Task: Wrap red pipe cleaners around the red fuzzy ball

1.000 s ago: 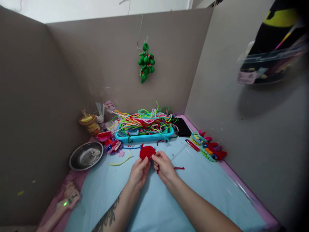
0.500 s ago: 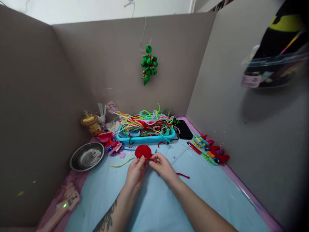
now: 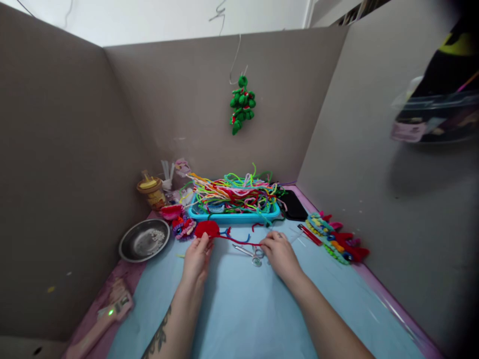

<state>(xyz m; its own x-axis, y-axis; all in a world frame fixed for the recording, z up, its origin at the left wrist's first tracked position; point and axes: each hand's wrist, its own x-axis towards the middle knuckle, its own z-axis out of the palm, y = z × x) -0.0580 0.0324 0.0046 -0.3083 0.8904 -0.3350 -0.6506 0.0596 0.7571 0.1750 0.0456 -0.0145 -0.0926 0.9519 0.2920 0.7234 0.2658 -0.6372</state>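
Pinched in my left hand [image 3: 197,255] is a rounded red crocheted piece [image 3: 207,228], held at its lower edge. From it a red yarn strand [image 3: 239,241] runs almost straight to the right. My right hand [image 3: 280,253] is closed on the strand's far part, its fingertips partly turned from view. Small metal scissors [image 3: 250,253] lie on the blue cloth under the strand, beside my right fingers. Short blue yarn bits [image 3: 244,239] lie just behind the strand.
Behind my hands stands a blue tray [image 3: 228,218] heaped with colourful yarn. A metal bowl [image 3: 145,241] of small white bits is on the left. A red cutter [image 3: 310,234], a black phone [image 3: 294,205] and colourful crocheted pieces [image 3: 337,239] lie on the right. Grey panels enclose the table.
My right hand has moved right, away from my left, and the red strand now stretches between them. The scissors have come into sight. The view has shifted slightly.
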